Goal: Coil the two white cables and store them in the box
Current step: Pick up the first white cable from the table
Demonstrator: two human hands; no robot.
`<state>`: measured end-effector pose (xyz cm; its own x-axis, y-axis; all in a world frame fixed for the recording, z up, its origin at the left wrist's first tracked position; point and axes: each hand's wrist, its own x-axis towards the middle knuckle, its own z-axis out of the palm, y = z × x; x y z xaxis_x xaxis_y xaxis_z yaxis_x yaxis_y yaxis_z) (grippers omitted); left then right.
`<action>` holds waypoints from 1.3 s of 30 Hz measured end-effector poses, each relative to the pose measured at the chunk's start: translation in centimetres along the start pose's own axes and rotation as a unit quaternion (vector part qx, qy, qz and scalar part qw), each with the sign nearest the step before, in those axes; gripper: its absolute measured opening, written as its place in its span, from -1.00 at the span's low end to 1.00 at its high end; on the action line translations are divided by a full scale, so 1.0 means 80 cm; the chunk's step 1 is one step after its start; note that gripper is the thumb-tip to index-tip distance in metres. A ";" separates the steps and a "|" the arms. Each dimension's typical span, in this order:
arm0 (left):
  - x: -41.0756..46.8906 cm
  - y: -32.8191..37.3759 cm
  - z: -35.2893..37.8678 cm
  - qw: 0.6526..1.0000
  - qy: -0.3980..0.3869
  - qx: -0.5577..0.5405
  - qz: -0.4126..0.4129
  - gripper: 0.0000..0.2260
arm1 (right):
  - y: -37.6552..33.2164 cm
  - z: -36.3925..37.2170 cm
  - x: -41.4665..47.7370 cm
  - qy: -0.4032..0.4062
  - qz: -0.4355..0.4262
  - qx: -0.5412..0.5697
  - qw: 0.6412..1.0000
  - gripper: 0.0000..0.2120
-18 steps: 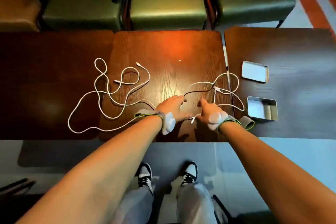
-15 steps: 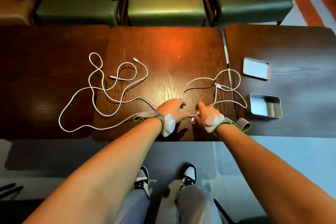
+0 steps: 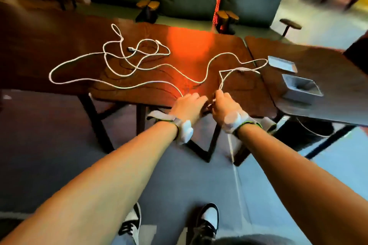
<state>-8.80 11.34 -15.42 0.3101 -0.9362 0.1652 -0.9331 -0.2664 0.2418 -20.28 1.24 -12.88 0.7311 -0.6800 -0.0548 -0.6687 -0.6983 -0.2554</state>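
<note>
Drawing back to tabletop [image 3: 199, 49] near edge since earlier; pinching right white cable [image 3: 220, 83] in right hand [image 3: 224, 106] fingers [image 3: 219, 95], slack trailing away-right toward box [image 3: 296, 95]; curling left hand [image 3: 186, 105] alongside, grip unclear.

no readable text, labels or numbers

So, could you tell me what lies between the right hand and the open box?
Head view: only bare tabletop and the seam between tables separate the right hand and the box.
</note>
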 end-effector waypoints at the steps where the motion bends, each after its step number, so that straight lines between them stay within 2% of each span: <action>1: -0.030 0.005 -0.004 1.000 0.007 -0.017 -0.010 -0.75 | -0.009 0.004 -0.030 0.014 -0.006 0.022 1.000 -0.63; 4: -0.102 0.015 -0.013 0.995 0.016 -0.051 -0.089 -0.83 | -0.037 0.015 -0.107 0.035 0.003 0.109 0.993 -0.65; 5: -0.137 0.016 -0.017 0.993 0.008 -0.052 -0.108 -0.84 | -0.050 0.019 -0.144 0.018 0.008 0.141 0.990 -0.65; 8: -0.225 0.008 -0.035 0.987 -0.030 -0.048 -0.150 -0.91 | -0.077 0.022 -0.224 -0.090 -0.026 0.118 0.989 -0.88; 10: -0.255 -0.009 -0.039 0.981 -0.059 -0.076 -0.169 -0.83 | -0.086 0.026 -0.234 -0.139 -0.009 0.149 0.979 -0.89; 12: -0.286 -0.018 -0.048 0.976 -0.077 -0.116 -0.166 -0.68 | -0.102 0.031 -0.242 -0.190 0.015 0.288 0.938 -0.83; 14: -0.300 -0.020 -0.044 0.963 -0.082 -0.199 -0.163 -0.69 | -0.116 0.040 -0.243 -0.233 0.014 0.368 0.900 -0.92; 16: -0.306 -0.015 -0.031 0.943 -0.067 -0.275 -0.177 -0.79 | -0.123 0.053 -0.242 -0.257 0.008 0.355 0.899 -0.93; 19: -0.302 -0.016 -0.005 0.939 -0.061 -0.300 -0.160 -0.67 | -0.122 0.086 -0.229 -0.301 0.006 0.312 0.901 -0.83; 22: -0.300 -0.037 0.032 0.949 -0.082 -0.255 -0.167 -0.63 | -0.109 0.123 -0.217 -0.341 0.020 0.243 0.908 -0.89; 24: -0.301 -0.052 0.057 0.944 -0.103 -0.229 -0.212 -0.60 | -0.092 0.146 -0.209 -0.335 0.034 0.221 0.915 -0.87; 26: -0.299 -0.056 0.082 0.938 -0.153 -0.155 -0.270 -0.54 | -0.078 0.161 -0.199 -0.324 0.007 0.175 0.930 -0.73; 28: -0.297 -0.052 0.093 0.933 -0.170 -0.125 -0.291 -0.48 | -0.075 0.170 -0.197 -0.296 -0.036 0.081 0.951 -0.54; 30: -0.279 -0.044 0.098 0.925 -0.152 -0.204 -0.281 -0.46 | -0.075 0.183 -0.191 -0.237 -0.048 0.012 0.970 -0.45; 33: -0.248 -0.033 0.101 0.897 -0.140 -0.338 -0.246 -0.59 | -0.077 0.216 -0.181 -0.186 -0.067 -0.054 0.979 -0.59; 35: -0.242 -0.028 0.102 0.918 -0.169 -0.300 -0.198 -0.67 | -0.074 0.227 -0.183 -0.184 -0.072 -0.048 0.979 -0.62; 37: -0.230 -0.038 0.108 0.938 -0.187 -0.230 -0.176 -0.66 | -0.066 0.236 -0.170 -0.217 -0.075 -0.027 0.973 -0.58; 39: -0.227 -0.049 0.108 0.937 -0.205 -0.224 -0.173 -0.67 | -0.064 0.235 -0.165 -0.242 -0.074 -0.014 0.967 -0.58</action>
<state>-12.37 27.42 -27.61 0.3981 -0.8456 -0.3557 -0.5918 -0.5330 0.6047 -23.98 17.96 -28.97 0.7929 -0.3919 -0.4666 -0.5496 -0.7906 -0.2698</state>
